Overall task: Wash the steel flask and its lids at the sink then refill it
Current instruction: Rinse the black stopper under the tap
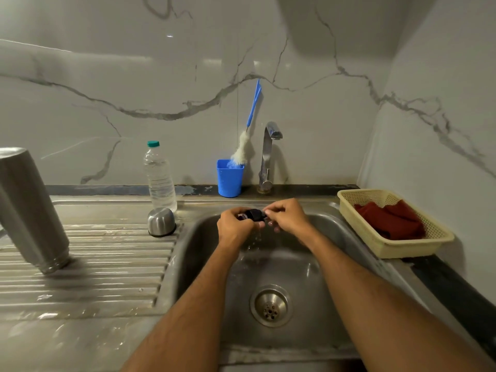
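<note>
Nearest, at 6 o'clock, the drain strainer [270,306] sits in the floor of the steel sink [316,267], with both forearms reaching over it. Above the basin, near the middle of the view, the left hand [234,226] and right hand [287,216] meet, each with fingers curled around 1 small dark inner lid [254,214] held between them; drops of water fall from it into the sink. At 9 o'clock the steel flask [29,208] stands upside down and tilted on the ribbed drainboard [107,264], its open mouth touching the ribs. Just left of the basin rim, the domed steel cap [161,222] rests mouth-down on the drainboard, touching the base of a clear plastic water bottle [160,176] with a green cap. At 3 o'clock a cream plastic basket [386,247] holding a dark red cloth [389,220] sits on the table. Farther back, at 12 o'clock, a blue cup [229,181] holds a blue-handled bottle brush [243,149], just left of the chrome tap [268,154], which stands before the marble-patterned wall [134,76].
</note>
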